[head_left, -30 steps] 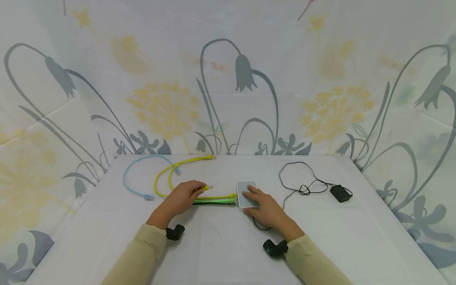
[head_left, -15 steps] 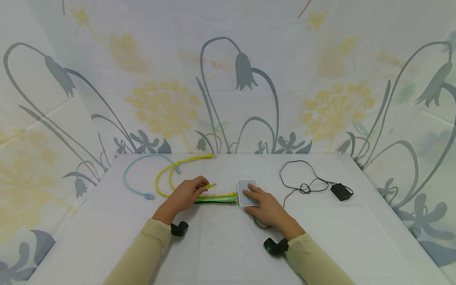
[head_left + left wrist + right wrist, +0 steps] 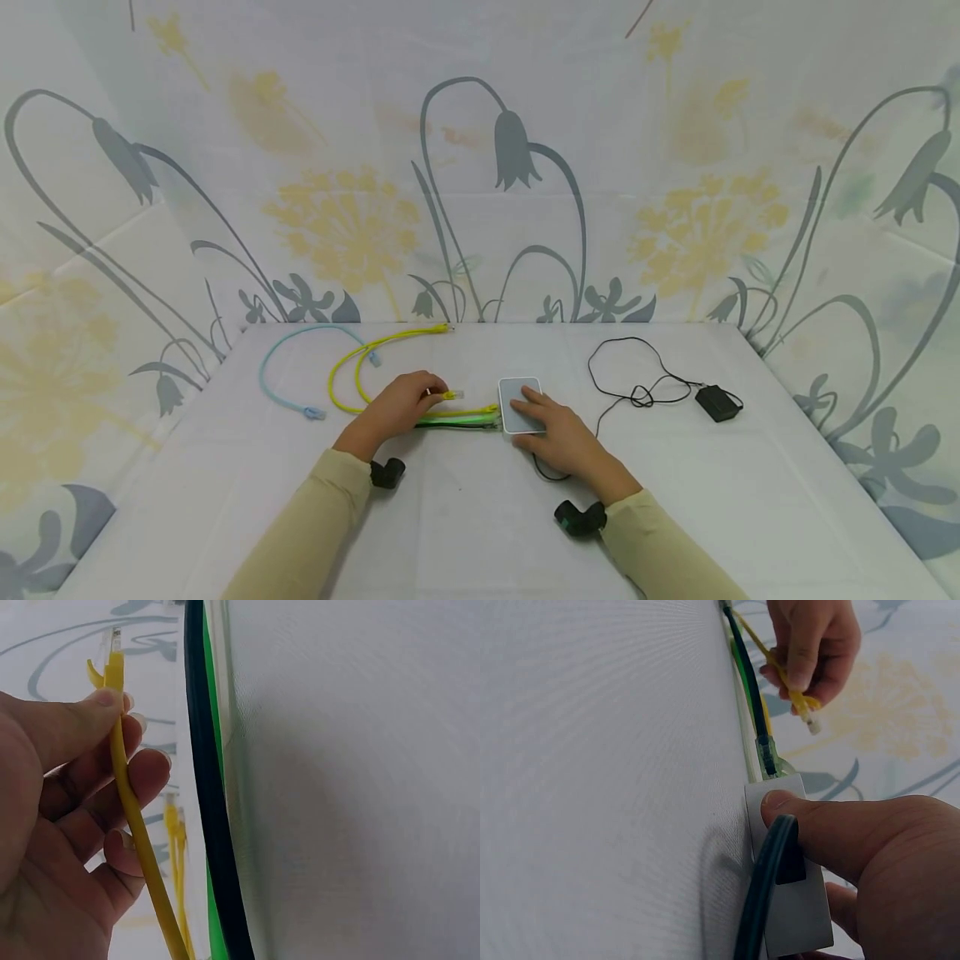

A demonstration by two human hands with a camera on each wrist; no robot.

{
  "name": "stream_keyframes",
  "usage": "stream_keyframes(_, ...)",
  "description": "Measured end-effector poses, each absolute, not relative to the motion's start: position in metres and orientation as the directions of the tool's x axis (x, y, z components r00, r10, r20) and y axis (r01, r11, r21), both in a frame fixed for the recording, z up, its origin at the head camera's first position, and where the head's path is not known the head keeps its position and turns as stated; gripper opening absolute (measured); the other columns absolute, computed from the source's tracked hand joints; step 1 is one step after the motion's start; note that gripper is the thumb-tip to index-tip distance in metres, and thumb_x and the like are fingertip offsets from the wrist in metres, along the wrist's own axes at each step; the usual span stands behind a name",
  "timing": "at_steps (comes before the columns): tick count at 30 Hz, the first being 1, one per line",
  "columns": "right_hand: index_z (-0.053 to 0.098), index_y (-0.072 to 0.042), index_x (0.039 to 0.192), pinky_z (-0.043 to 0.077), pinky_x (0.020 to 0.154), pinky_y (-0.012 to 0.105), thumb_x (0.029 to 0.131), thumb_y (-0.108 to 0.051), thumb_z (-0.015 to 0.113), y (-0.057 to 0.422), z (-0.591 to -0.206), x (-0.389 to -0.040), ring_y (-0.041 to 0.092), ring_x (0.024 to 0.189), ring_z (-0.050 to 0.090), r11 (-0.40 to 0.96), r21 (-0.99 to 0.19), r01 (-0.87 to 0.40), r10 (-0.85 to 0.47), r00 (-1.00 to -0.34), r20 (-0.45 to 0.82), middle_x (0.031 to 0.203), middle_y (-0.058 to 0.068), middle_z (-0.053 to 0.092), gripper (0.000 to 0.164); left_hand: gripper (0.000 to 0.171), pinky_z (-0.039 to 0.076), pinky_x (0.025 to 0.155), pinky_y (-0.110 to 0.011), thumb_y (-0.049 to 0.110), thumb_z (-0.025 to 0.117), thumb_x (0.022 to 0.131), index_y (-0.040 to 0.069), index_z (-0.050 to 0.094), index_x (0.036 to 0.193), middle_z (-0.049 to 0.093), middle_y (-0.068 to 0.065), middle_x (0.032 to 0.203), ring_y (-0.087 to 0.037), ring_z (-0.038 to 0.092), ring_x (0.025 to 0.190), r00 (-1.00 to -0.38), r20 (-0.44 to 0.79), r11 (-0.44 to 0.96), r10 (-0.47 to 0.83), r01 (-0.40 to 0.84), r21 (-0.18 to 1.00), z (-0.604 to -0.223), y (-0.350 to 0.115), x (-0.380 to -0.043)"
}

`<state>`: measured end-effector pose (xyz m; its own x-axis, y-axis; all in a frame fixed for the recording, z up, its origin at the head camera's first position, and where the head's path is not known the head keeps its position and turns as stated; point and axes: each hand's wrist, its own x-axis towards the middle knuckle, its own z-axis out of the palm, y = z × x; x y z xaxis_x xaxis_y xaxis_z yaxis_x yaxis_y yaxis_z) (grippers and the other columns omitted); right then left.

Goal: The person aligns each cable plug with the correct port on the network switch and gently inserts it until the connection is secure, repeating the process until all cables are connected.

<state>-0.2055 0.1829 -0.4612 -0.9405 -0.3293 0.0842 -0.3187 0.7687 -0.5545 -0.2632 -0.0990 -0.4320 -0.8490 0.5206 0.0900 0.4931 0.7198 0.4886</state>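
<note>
My left hand (image 3: 397,408) pinches a yellow Ethernet cable (image 3: 135,806) between thumb and fingertips just behind its clear plug (image 3: 114,641). That plug points right, toward a small white network switch (image 3: 799,922) with a grey top. My right hand (image 3: 566,437) grips the switch, thumb on its near side and fingers over the top. Green, black and yellow cables run into the switch's left side; a black Ethernet cable (image 3: 453,426) lies nearest me, beside a green cable (image 3: 213,922). A dark power cord (image 3: 765,885) leaves the side by my right thumb.
A light blue Ethernet cable (image 3: 262,367) lies curved at the back left. Yellow cable loops (image 3: 333,371) spread beside it, one end near the back edge. On the right sits a black power adapter (image 3: 717,404) with its thin cord (image 3: 592,375) looped and knotted.
My left hand has moved a little right, bringing the yellow Ethernet plug nearer the network switch. My right hand and the switch have stayed in place.
</note>
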Motion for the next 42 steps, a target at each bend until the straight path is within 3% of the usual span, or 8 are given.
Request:
stream_keyframes(9, 0.053, -0.018, 0.141, 0.036, 0.110, 0.054, 0.089, -0.034, 0.069, 0.183, -0.460, -0.205, 0.039, 0.141, 0.034, 0.770, -0.548, -0.327, -0.339, -0.937, 0.082, 0.156, 0.007, 0.034, 0.056, 0.018, 0.050, 0.088, -0.035, 0.018, 0.059, 0.097, 0.012, 0.069, 0.111, 0.067, 0.000, 0.101, -0.015, 0.060, 0.095, -0.862, 0.012, 0.742, 0.507, 0.444, 0.502, -0.432, -0.090, -0.268)
stream_keyframes(42, 0.054, -0.018, 0.140, 0.036, 0.110, 0.054, 0.089, -0.033, 0.069, 0.183, -0.459, -0.206, 0.039, 0.141, 0.036, 0.771, -0.550, -0.322, -0.333, -0.939, 0.083, 0.156, 0.008, 0.036, 0.056, 0.018, 0.049, 0.093, -0.037, 0.014, 0.058, 0.097, 0.009, 0.069, 0.110, 0.068, -0.003, 0.108, -0.017, 0.060, 0.099, -0.825, -0.051, 0.730, 0.563, 0.468, 0.497, -0.437, -0.060, -0.281)
